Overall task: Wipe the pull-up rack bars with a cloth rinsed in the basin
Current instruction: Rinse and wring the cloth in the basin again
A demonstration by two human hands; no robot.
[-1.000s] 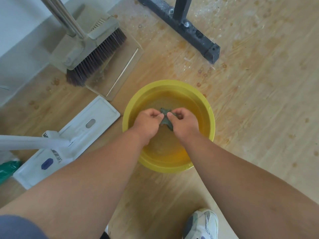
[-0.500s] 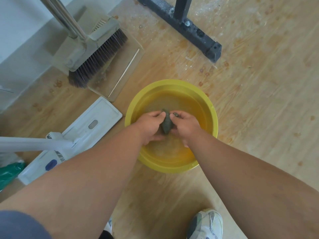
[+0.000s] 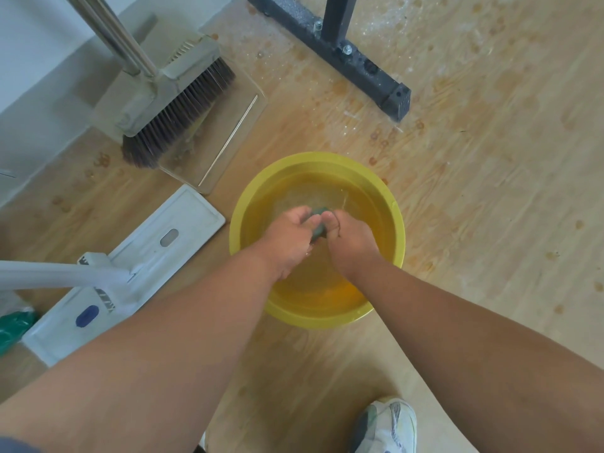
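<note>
Obs., person crouched over the basin. Both hands are in the yellow basin (image 3: 397, 223), which sits on the wood floor (image 3: 490, 207) and holds cloudy water. The left hand (image 3: 287, 238) and the right hand (image 3: 349, 240) are pressed close together, fingers of each curled tight round a small dark grey-green cloth (image 3: 318, 223) bunched between them. Only a wad of the cloth shows between the knuckles; the rest is hidden in the fists.

Change vs. half a second ago: the hands have closed in on each other, and less of the cloth is visible than before. A second ago the cloth lay flatter, stretched between the two hands. The water surface at 12 o'clock from the hands now looks rippled.

Surroundings: the black foot of the pull-up rack (image 3: 359, 65) lies at 12 o'clock from the basin, well apart from it, with wet spots on the floor around it. At 10 o'clock, a broom (image 3: 183, 106) rests on a clear dustpan (image 3: 225, 142). At 9 o'clock, just beside the basin, a white flat mop head (image 3: 137, 266). At 5 o'clock, a white shoe (image 3: 389, 426).
</note>
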